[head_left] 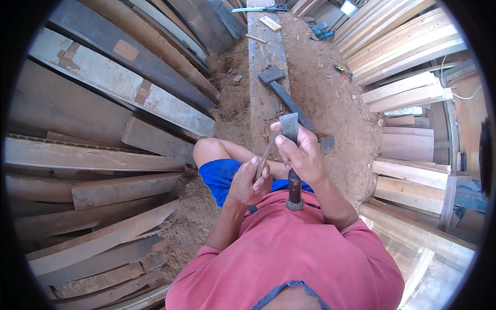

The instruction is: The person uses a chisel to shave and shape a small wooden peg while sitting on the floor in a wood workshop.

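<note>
In front of my chest, my right hand (306, 159) grips a wide chisel (289, 124). Its flat metal blade points up and away from me, while its dark handle and ringed end reach down to my shirt. My left hand (245, 185) is closed around a thin strip of wood (268, 149). The strip slants up to the fingers of my right hand, beside the blade; whether it touches the blade I cannot tell. Beyond my hands, a mallet (272, 75) with a blocky dark head lies across a long worn board (262, 106).
Stacked planks and beams (103, 77) line the left side. Lighter lumber (408, 44) is piled on the right. A handsaw (258, 9), a small wood block (270, 23) and a blue power tool (323, 32) lie at the far end. Sawdust and chips cover the ground (341, 129).
</note>
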Demonstrator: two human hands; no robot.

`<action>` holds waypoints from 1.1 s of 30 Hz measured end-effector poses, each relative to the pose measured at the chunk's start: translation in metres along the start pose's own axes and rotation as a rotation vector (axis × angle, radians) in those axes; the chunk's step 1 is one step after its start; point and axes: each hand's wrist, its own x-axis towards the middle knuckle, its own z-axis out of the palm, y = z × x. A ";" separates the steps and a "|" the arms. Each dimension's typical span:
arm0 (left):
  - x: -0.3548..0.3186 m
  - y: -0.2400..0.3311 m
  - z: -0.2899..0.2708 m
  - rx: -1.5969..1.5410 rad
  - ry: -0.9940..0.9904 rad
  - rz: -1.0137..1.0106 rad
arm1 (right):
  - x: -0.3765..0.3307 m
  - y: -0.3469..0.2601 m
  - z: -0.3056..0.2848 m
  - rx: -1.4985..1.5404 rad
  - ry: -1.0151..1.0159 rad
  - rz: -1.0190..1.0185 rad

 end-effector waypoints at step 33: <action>0.001 0.017 -0.007 1.009 0.186 0.439 | -0.030 0.008 0.041 0.638 -0.098 0.410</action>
